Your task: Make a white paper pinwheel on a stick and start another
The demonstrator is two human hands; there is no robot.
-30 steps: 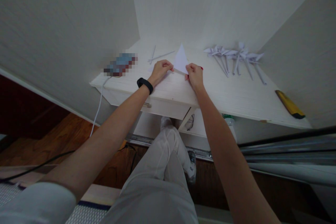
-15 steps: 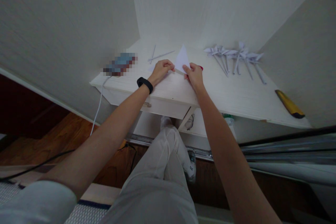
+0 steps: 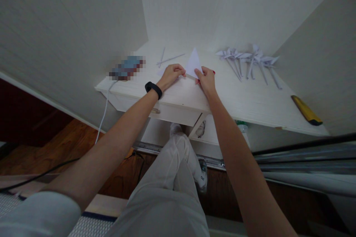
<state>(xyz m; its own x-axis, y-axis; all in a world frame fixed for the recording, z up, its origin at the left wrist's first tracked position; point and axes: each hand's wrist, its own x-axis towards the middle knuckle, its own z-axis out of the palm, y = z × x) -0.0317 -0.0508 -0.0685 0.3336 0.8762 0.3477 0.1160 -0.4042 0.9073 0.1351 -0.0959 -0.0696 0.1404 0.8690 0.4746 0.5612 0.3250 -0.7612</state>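
A white piece of paper folded to a point (image 3: 194,63) stands up between my hands over the white desk (image 3: 183,94). My right hand (image 3: 205,77) grips its lower right edge, thumb in front and fingers behind. At the paper's lower left corner, my left hand (image 3: 174,74) pinches with thumb and forefinger. A black band circles my left wrist. Just past my right fingers shows a small bit of something red (image 3: 214,72), mostly hidden. Thin rolled paper sticks (image 3: 171,58) lie beyond my left hand.
Twisted white paper with several stick-like legs (image 3: 247,57) lies at the back right. A yellow and black object (image 3: 306,110) rests near the right edge. At the left is a blurred-out device (image 3: 128,67) with a white cable (image 3: 104,113). A drawer (image 3: 172,114) sits under the desktop.
Almost nothing differs. The paper and my fingers have shifted very slightly to the right, with both hands keeping their grip.
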